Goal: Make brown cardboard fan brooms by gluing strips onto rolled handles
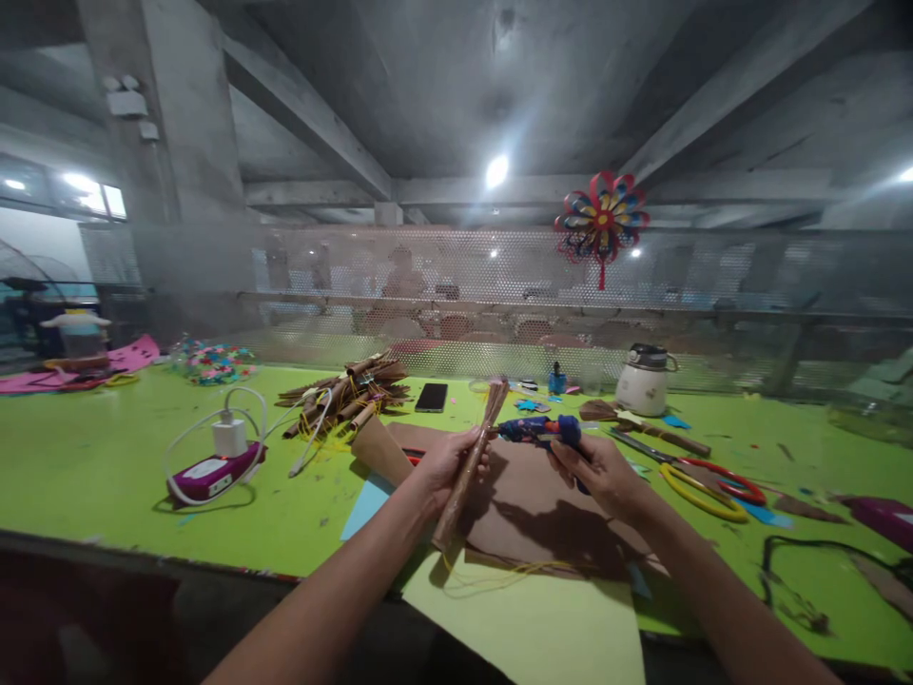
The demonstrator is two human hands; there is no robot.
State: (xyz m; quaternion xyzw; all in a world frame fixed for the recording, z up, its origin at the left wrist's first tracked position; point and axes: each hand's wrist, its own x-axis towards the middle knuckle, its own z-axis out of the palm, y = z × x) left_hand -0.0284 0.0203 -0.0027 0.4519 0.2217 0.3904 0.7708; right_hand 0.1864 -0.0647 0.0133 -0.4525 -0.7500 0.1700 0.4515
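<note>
My left hand (453, 463) is closed round a rolled brown paper tube (463, 485) that slants up to a fringed top end. My right hand (595, 468) grips a blue glue gun (542, 430), whose nozzle points left and meets or nearly meets the upper part of the tube. Beneath both hands lie brown paper sheets (528, 504), partly over a pale yellow-green sheet (534, 628). A thin yellow string (499, 578) hangs near the tube's lower end.
Behind my left hand is a pile of brown paper rolls (349, 395), with a phone (432, 398) beside it. A purple power strip (218, 473) with white cables sits left. Scissors (703, 490) and a white jug (642, 382) stand or lie right.
</note>
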